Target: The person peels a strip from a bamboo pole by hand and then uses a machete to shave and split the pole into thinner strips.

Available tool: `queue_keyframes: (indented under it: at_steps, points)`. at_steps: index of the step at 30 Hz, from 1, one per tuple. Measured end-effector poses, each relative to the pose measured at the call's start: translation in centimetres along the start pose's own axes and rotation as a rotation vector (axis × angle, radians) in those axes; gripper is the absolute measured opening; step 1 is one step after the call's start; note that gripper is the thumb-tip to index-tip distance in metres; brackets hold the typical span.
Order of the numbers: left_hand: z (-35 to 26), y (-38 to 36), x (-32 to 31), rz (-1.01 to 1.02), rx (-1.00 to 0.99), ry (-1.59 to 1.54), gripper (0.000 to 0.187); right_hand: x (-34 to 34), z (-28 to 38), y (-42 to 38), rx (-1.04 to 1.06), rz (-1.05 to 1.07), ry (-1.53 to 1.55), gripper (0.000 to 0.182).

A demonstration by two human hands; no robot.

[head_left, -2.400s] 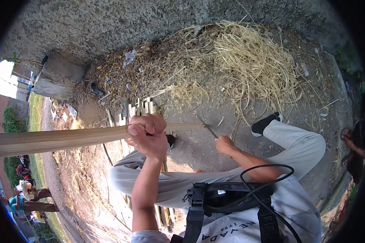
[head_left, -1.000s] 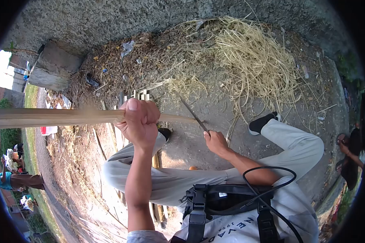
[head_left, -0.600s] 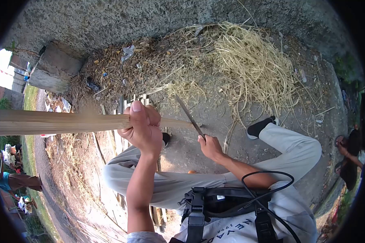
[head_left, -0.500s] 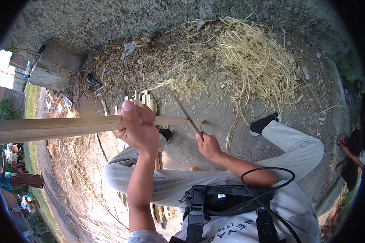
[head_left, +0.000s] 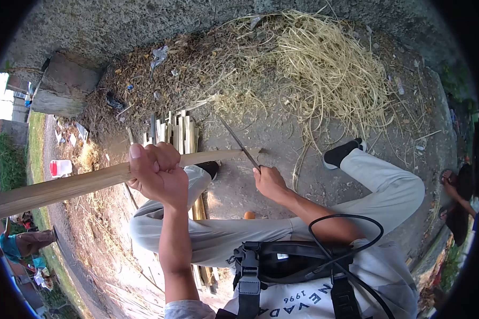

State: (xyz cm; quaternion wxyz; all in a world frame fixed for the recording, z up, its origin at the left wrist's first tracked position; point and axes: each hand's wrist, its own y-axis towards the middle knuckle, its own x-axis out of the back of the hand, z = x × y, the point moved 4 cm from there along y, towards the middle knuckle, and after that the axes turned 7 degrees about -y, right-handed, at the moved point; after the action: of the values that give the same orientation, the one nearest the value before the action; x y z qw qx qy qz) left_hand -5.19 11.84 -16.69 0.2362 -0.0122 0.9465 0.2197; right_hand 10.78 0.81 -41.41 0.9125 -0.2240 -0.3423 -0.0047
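Observation:
A long split bamboo strip [head_left: 64, 187] runs from the left edge of the head view towards the middle. My left hand [head_left: 162, 173] is closed round it, thumb on top. Its narrower far end reaches my right side and meets the blade of a long, thin knife [head_left: 235, 137]. My right hand [head_left: 271, 183] is wrapped round the knife's handle, which the fingers mostly hide. The blade points up and away to the left, crossing the strip near its tip.
Split bamboo pieces [head_left: 180, 130] lie stacked beyond my left hand. A heap of pale shavings [head_left: 332, 72] lies by the rough wall [head_left: 159, 24]. A concrete block [head_left: 69, 82] and a red-lidded container [head_left: 61, 168] are at left. Other people [head_left: 29, 245] are at both sides.
My left hand has moved left and slightly down with the bamboo strip, whose near end now slopes lower. My right hand and the knife have shifted only a little.

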Motion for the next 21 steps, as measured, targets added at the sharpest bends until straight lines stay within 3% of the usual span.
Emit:
queue_keyframes:
  at_steps: [4,7,10,14,16,21]
  points:
    - [0.0,1.0,-1.6,0.007,-0.009,0.017,0.051,1.6,-0.8,0.8,-0.075,0.076,-0.008,0.038]
    - [0.5,1.8,-1.3,-0.012,-0.013,-0.004,0.051,2.8,1.5,-0.6,0.056,-0.043,-0.018,0.038]
    - [0.1,1.2,-0.4,-0.022,0.006,-0.002,0.051,-0.4,0.7,-0.8,0.075,-0.040,0.076,0.037]
    - [0.3,3.1,0.6,-0.086,-0.033,0.014,0.051,1.1,0.1,0.7,0.025,0.068,-0.111,0.037]
    - [0.3,3.6,0.7,-0.144,-0.005,0.022,0.050,1.4,0.9,-0.2,0.049,0.025,-0.077,0.039]
    - [-0.2,2.4,0.8,-0.070,0.015,-0.014,0.049,3.6,5.8,-2.4,0.205,-0.021,0.011,0.045]
